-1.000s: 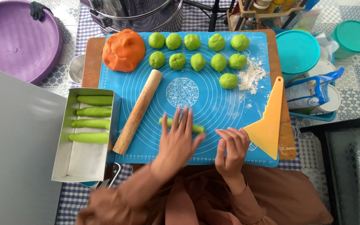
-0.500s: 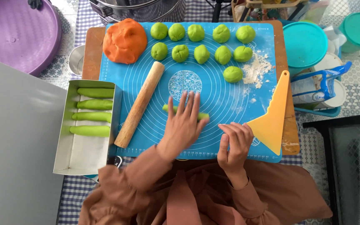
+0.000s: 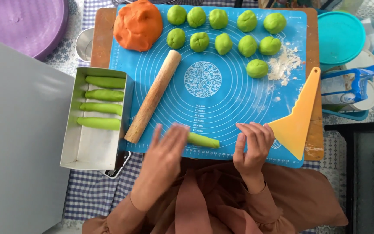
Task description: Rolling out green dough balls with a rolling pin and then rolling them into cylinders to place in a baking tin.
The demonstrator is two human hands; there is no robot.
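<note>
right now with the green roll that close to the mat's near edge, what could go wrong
1. The green dough log lies under the left hand close to the near edge of the blue mat; a long stroke might push it off.
2. The rolling pin sits just beside that hand and could get knocked.
3. The right hand is next to the yellow scraper, which may get bumped.

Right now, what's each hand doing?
Left hand: open, flat on the green dough roll.
Right hand: open, holding nothing, resting on the blue mat.
</note>
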